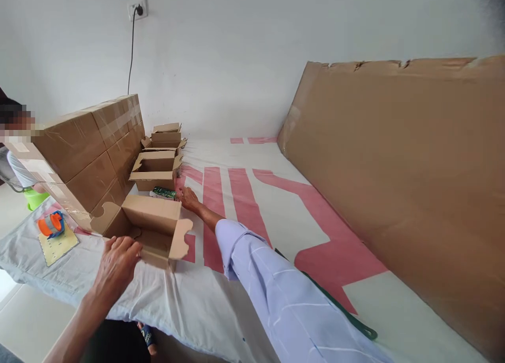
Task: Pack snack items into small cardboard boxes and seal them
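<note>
An open cardboard box (152, 239) stands near the front of the cloth-covered table, its end flaps spread outward. My left hand (120, 255) grips the near left edge of this box, fingers curled over the rim. Just beyond the box lies a slim green-and-white printed pack (163, 193). My right hand (189, 199) reaches across the table with bent fingers closed at the right end of that pack; the fingertips are partly hidden. Behind the pack, more open cardboard boxes (153, 180) stand in a row toward the wall.
Sealed cartons (90, 152) are stacked on the left. An orange-and-blue tape dispenser (51, 224) rests on a yellow card (59, 245). A large cardboard sheet (394, 168) leans at the right. A green strap (339, 305) lies beside my right sleeve. Another person is partly visible at far left.
</note>
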Motion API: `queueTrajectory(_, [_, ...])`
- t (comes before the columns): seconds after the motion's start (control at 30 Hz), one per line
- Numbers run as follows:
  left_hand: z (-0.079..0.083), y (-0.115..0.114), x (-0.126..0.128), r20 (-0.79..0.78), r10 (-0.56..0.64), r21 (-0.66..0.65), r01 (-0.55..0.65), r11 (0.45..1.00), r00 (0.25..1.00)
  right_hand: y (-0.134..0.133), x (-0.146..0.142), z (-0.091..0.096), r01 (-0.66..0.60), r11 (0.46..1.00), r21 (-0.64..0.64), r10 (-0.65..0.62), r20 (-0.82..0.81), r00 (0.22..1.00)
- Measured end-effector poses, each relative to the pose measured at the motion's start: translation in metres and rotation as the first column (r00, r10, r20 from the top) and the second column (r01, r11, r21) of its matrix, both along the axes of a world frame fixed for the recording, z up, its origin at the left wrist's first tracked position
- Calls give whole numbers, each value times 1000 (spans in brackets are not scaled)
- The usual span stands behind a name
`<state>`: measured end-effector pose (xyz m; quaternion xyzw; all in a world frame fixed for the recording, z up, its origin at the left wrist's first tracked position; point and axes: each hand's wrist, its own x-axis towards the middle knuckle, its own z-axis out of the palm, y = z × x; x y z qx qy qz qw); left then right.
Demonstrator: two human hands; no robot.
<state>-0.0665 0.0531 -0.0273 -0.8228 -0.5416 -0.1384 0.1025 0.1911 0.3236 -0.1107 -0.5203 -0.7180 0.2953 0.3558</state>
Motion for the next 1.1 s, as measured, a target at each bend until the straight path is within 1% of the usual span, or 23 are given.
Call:
queueTrajectory(0.1, [12, 47, 14, 4, 47, -39, -47, 998, 999, -20, 27, 19, 76, 994, -73, -78, -20, 997])
queueTrajectory(0.17, [20, 71, 24, 19, 87, -47, -86, 995, 996, -44, 46, 32, 97, 990, -100, -102, -43, 994])
queueTrajectory(0.2, [23, 78, 27, 34, 112, -50, -110, 993, 993, -60, 56, 38, 99, 990, -103, -105, -59, 993])
queueTrajectory(0.23, [24, 81, 30, 52, 136, -44, -134, 990, 989, -79, 67, 43, 98, 990, -102, -106, -76, 991])
queueTrajectory(0.3, [22, 76, 32, 122, 193, 18, -197, 980, 973, -124, 95, 49, 86, 994, -74, -95, -119, 988])
queueTrajectory(0.33, [17, 68, 32, 181, 220, 71, -236, 969, 959, -149, 112, 50, 78, 996, -47, -84, -145, 986])
queueTrajectory(0.37, [11, 58, 31, 260, 239, 123, -277, 953, 936, -174, 132, 49, 61, 998, 11, -58, -180, 982])
queueTrajectory(0.4, [2, 47, 30, 355, 253, 154, -323, 934, 900, -200, 153, 45, 75, 995, 59, -63, -186, 980])
queueTrajectory(0.43, [-7, 37, 29, 458, 259, 142, -358, 923, 851, -224, 175, 40, 119, 987, 107, -100, -165, 981])
queueTrajectory(0.47, [-16, 29, 29, 559, 279, 66, -377, 924, 780, -247, 196, 33, 182, 971, 152, -165, -119, 979])
queueTrajectory(0.5, [-25, 24, 31, 652, 327, -75, -370, 926, 685, -268, 217, 24, 257, 944, 204, -250, -62, 966])
queueTrajectory(0.53, [-33, 22, 34, 725, 394, -248, -320, 914, 565, -287, 236, 13, 306, 918, 253, -319, 10, 948])
queueTrajectory(0.57, [-38, 23, 38, 772, 471, -405, -241, 882, 426, -303, 252, 2, 335, 900, 281, -373, 94, 923])
queueTrajectory(0.6, [-41, 28, 43, 786, 546, -524, -157, 837, 289, -317, 265, -11, 350, 893, 284, -408, 180, 895])
queueTrajectory(0.63, [-42, 35, 49, 781, 600, -594, -91, 799, 172, -329, 275, -23, 358, 892, 274, -427, 258, 867])
queueTrajectory(0.67, [-40, 44, 56, 772, 630, -628, -56, 777, 84, -339, 282, -36, 363, 894, 261, -436, 322, 840])
queueTrajectory(0.7, [-38, 54, 61, 766, 642, -640, -52, 766, 27, -346, 286, -48, 365, 896, 254, -439, 371, 819])
queueTrajectory(0.73, [-34, 65, 66, 763, 646, -645, -65, 762, -3, -351, 288, -58, 364, 895, 257, -441, 404, 801])
queueTrajectory(0.83, [-26, 93, 76, 757, 652, -653, -90, 752, -42, -354, 289, -83, 353, 877, 326, -470, 434, 769])
queueTrajectory(0.93, [-28, 111, 78, 744, 661, -669, -111, 735, -103, -348, 289, -95, 350, 840, 414, -516, 413, 750])
queueTrajectory(1.0, [-32, 120, 79, 740, 658, -673, -130, 729, -138, -344, 289, -99, 348, 821, 453, -536, 401, 743])
queueTrajectory(1.1, [-40, 132, 82, 741, 649, -672, -155, 725, -176, -340, 289, -101, 346, 806, 480, -552, 401, 731])
